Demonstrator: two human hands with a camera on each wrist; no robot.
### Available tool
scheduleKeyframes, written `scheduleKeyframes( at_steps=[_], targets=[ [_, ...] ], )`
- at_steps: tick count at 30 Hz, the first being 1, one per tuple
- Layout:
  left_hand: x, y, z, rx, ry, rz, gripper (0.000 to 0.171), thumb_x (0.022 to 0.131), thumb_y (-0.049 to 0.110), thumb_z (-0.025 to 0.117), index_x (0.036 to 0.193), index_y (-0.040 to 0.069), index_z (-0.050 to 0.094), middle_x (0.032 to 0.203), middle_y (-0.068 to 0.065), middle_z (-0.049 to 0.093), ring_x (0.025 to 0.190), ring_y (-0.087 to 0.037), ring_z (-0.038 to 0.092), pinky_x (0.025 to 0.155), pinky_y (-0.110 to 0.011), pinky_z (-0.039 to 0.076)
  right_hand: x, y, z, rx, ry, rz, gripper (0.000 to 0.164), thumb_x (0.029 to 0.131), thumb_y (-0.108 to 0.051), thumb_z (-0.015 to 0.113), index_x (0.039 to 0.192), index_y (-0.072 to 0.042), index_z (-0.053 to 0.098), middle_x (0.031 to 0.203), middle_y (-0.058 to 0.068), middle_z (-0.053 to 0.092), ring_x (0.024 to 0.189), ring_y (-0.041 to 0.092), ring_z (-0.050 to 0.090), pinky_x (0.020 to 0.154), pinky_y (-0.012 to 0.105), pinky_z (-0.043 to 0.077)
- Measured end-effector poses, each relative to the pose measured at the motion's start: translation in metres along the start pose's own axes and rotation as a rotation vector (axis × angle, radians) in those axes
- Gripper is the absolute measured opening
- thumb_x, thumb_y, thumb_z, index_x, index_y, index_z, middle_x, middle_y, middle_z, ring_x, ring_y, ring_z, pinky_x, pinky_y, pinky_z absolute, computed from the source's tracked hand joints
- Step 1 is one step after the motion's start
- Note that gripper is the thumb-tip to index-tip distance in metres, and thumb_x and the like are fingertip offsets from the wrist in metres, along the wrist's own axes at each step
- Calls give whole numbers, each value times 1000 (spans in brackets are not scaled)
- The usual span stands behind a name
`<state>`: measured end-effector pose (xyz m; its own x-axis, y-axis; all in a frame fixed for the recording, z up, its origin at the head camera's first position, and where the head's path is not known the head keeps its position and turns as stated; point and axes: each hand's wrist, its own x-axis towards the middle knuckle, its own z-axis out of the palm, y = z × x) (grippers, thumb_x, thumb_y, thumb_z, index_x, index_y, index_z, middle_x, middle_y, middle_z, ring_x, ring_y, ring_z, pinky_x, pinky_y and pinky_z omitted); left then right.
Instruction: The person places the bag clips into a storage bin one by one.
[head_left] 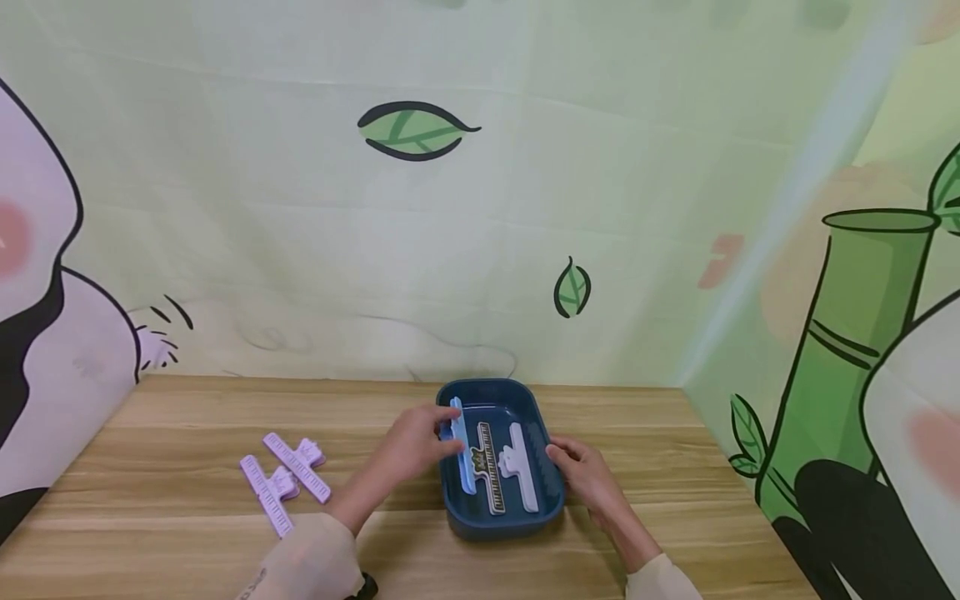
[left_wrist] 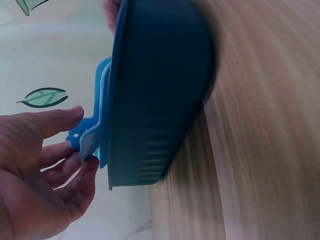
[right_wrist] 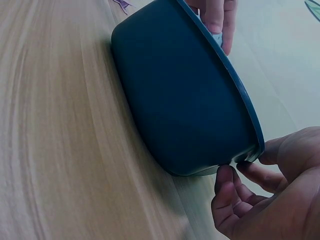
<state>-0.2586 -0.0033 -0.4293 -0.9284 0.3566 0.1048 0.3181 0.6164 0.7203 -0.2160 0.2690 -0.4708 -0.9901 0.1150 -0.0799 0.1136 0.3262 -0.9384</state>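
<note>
My left hand [head_left: 405, 443] holds a light-blue clip [head_left: 465, 462] at the left side of a dark blue plastic basin [head_left: 498, 532]. In the left wrist view, the thumb and fingers are around the handles of the blue clip [left_wrist: 102, 112], which shows beyond the basin's rim. Inside the basin lie a black-and-gold clip with a ruler-like edge [head_left: 491, 479] and a white clip [head_left: 527, 475]. My right hand [head_left: 592, 477] grips the basin's right rim; in the right wrist view, its thumb and fingers pinch the edge [right_wrist: 260, 145].
Two lilac clips with ruler-like markings, one farther back [head_left: 296, 467] and one nearer [head_left: 264, 493], lie on the wooden table [head_left: 187, 450] left of the basin. A printed cloth backdrop [head_left: 487, 208] rises behind the table's back edge.
</note>
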Motion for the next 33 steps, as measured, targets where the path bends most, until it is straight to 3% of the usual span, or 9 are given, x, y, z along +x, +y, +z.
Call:
scheduleKeyframes(
  at_steps=[8, 16, 19, 24, 33],
  targets=[
    [0, 0, 4, 80, 7, 24, 44, 88, 14, 84, 128, 0, 71, 129, -22, 67, 116, -34, 62, 100, -49, 53, 0, 0, 0, 5, 4, 2, 36, 106, -16, 58, 134, 5, 64, 126, 22, 66, 93, 23, 65, 74, 33, 59],
    [-1, 0, 6, 111, 3, 44, 43, 87, 14, 85, 125, -1, 72, 119, -20, 70, 107, -31, 61, 95, -47, 55, 0, 0, 0, 12, 6, -2, 36, 106, -17, 59, 134, 5, 64, 125, 22, 67, 93, 23, 66, 74, 33, 59],
    [-1, 0, 6, 113, 6, 65, 44, 86, 15, 86, 124, -3, 72, 120, -22, 70, 111, -34, 62, 98, -49, 53, 0, 1, 0, 5, 8, -1, 35, 106, -16, 58, 134, 5, 65, 125, 22, 67, 93, 23, 66, 74, 33, 59],
    [-2, -3, 7, 83, 33, 70, 41, 87, 11, 84, 123, -4, 72, 126, -23, 68, 122, -39, 60, 106, -52, 48, -1, 0, 0, 1, 4, -3, 35, 106, -16, 58, 134, 5, 65, 125, 22, 67, 94, 23, 66, 75, 34, 59],
    [-14, -12, -1, -10, 91, 42, 33, 93, 5, 77, 123, -4, 71, 125, -20, 69, 112, -35, 65, 97, -51, 55, -1, -1, -1, 10, 3, -2, 35, 106, -16, 58, 134, 5, 64, 126, 22, 66, 94, 23, 65, 75, 33, 59]
  ],
)
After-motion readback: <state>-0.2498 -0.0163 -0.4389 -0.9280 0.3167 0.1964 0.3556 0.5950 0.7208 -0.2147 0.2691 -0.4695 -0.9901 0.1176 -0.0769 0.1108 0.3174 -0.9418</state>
